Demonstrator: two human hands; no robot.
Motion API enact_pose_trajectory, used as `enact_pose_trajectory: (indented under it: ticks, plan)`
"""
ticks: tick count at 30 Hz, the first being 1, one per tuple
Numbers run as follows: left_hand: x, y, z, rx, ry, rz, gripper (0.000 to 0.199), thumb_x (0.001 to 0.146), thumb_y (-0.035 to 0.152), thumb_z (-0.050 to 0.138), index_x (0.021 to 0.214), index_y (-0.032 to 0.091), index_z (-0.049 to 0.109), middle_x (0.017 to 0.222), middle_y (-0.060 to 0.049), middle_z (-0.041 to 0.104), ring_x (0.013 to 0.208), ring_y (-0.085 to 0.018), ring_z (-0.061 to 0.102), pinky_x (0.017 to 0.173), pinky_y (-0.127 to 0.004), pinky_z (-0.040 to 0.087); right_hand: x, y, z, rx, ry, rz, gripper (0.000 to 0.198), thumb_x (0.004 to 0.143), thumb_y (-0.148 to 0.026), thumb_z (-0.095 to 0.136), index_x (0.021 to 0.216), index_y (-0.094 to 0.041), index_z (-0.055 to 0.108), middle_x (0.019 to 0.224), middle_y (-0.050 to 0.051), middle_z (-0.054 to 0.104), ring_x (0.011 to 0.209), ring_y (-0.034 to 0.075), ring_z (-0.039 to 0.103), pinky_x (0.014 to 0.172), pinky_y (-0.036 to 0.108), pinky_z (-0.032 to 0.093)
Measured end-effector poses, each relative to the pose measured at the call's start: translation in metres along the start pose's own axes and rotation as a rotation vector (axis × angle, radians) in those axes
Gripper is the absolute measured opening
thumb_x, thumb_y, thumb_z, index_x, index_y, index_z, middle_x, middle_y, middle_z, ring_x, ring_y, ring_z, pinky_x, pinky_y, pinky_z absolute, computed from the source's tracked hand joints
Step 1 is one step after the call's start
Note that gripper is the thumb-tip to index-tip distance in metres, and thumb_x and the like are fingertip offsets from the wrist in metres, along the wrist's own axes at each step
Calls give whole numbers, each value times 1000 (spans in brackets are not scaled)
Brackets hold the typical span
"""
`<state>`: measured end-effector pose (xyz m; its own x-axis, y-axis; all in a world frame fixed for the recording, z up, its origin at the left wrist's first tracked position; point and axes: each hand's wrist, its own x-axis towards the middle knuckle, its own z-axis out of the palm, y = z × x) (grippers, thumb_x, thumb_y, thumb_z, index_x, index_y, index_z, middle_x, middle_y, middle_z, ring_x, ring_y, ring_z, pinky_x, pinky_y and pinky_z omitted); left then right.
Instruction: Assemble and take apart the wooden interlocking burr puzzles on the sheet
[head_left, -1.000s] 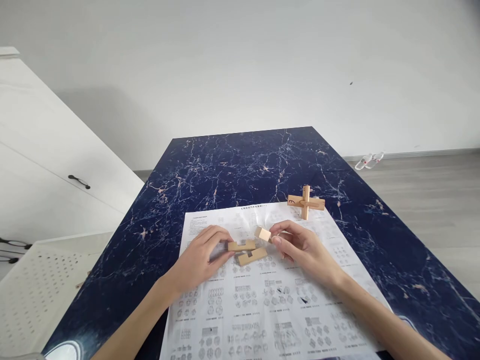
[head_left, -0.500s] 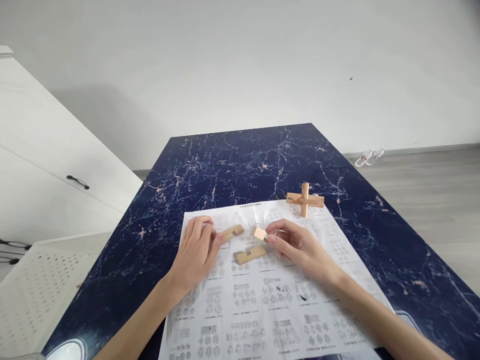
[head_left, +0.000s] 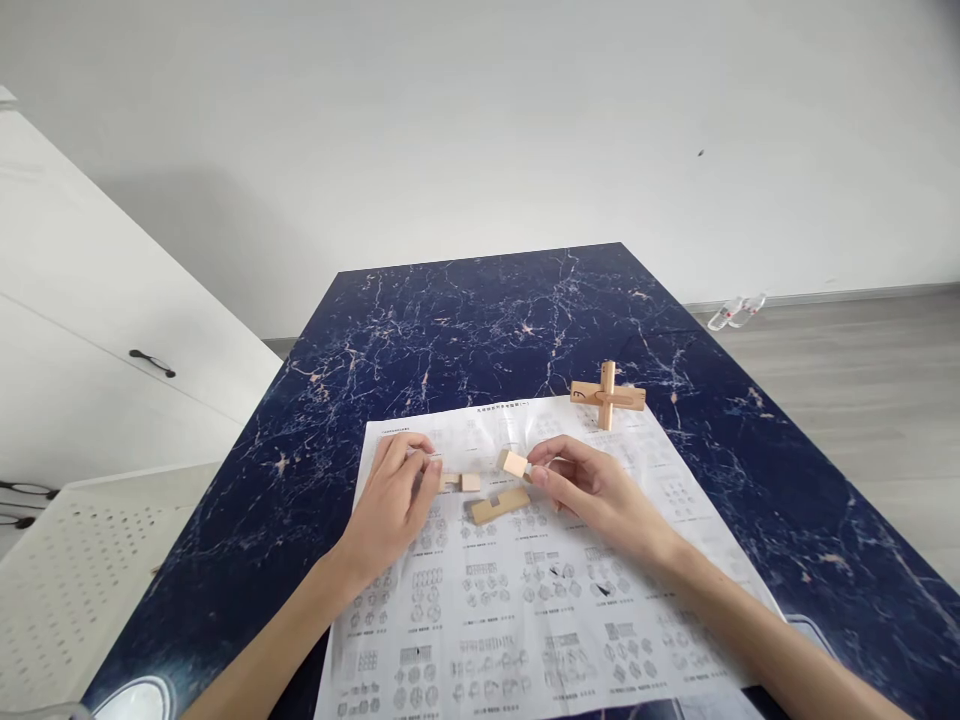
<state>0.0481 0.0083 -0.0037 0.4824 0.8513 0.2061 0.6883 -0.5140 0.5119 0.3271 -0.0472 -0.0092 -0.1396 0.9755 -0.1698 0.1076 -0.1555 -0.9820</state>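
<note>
My left hand [head_left: 397,487] pinches one end of a notched wooden block [head_left: 466,482], whose free end points right. In my right hand [head_left: 577,482] a second wooden puzzle piece [head_left: 514,463] is held between thumb and fingers, its pale square end facing left and its other end covered by the fingers. Between the two hands a third piece, a notched wooden bar [head_left: 500,506], lies on the printed sheet [head_left: 480,600]. Beyond my right hand, a wooden cross [head_left: 607,396] of joined bars with a dark mark on one arm sits at the sheet's far right corner.
The dark blue marble-patterned table [head_left: 480,330] runs back to the white wall. Two clear bottles [head_left: 736,312] lie on the floor at right. To the left stand a white cabinet [head_left: 112,300] and a perforated white surface [head_left: 97,570].
The block in my left hand has turned from slanting up to nearly level, and its end now faces differently. The right hand's piece has tilted slightly. The bar on the sheet stays put.
</note>
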Motion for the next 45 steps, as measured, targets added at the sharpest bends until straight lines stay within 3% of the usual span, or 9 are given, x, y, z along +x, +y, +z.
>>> enact_pose_trajectory:
  ticks: [8, 16, 22, 26, 29, 34, 39, 42, 45]
  plan:
    - [-1, 3, 3, 192, 76, -13, 55, 112, 37, 41, 64, 19, 61, 118, -11, 64, 118, -33, 54, 107, -56, 44, -1, -1, -2, 11, -3, -13, 41, 97, -63, 70, 106, -23, 70, 68, -2, 56, 63, 16, 49, 57, 32, 35]
    - [0, 1, 4, 148, 103, -13, 31, 114, 36, 37, 99, 20, 60, 110, -10, 64, 110, -30, 57, 101, -51, 49, -3, 2, -3, 63, -15, -24, 38, 98, -61, 72, 108, -24, 70, 78, 0, 61, 64, 15, 53, 56, 30, 38]
    - [0, -5, 0, 87, -95, 123, 29, 106, 48, 63, 121, 23, 61, 126, -9, 61, 122, -31, 56, 106, -49, 51, -1, 4, -5, 71, -6, -31, 37, 99, -57, 71, 116, -23, 68, 69, -3, 62, 63, 17, 58, 61, 32, 43]
    - [1, -9, -2, 35, -109, 153, 22, 107, 46, 63, 112, 24, 65, 120, -7, 65, 118, -29, 61, 105, -47, 52, -1, 3, -7, 83, -11, -17, 36, 98, -52, 72, 121, -25, 68, 74, -1, 70, 70, 20, 65, 65, 34, 45]
    - [1, -3, -5, -89, -72, 79, 19, 108, 44, 61, 110, 25, 66, 112, -5, 71, 107, -27, 67, 98, -44, 56, -2, 4, -8, 125, -1, -3, 37, 96, -54, 74, 120, -26, 69, 79, 2, 73, 76, 22, 69, 70, 37, 50]
    - [0, 12, -10, -472, 8, -210, 29, 98, 51, 73, 104, 23, 68, 95, -3, 71, 86, -22, 68, 81, -36, 57, 0, 10, -11, 225, 32, -5, 38, 95, -55, 78, 119, -26, 71, 82, 1, 73, 81, 21, 70, 84, 40, 54]
    - [3, 12, -9, -854, 30, -275, 45, 96, 63, 74, 86, 20, 64, 88, -4, 64, 75, -16, 58, 72, -32, 53, 1, 13, -11, 313, 30, -6, 41, 93, -58, 79, 114, -23, 70, 75, 0, 68, 70, 18, 64, 78, 38, 52]
    - [2, 14, -7, -1071, -62, -322, 46, 99, 66, 68, 101, 21, 63, 109, -8, 69, 68, -13, 57, 56, -27, 49, 0, 14, -9, 337, -11, -24, 39, 99, -61, 72, 105, -23, 68, 72, -1, 65, 62, 16, 57, 69, 36, 48]
    - [-1, 20, -5, -1214, -194, -384, 41, 104, 61, 62, 112, 21, 61, 106, -8, 71, 58, -10, 55, 45, -23, 40, -1, 13, -6, 328, -31, -38, 41, 100, -65, 67, 98, -24, 64, 67, -3, 59, 56, 14, 50, 61, 34, 44]
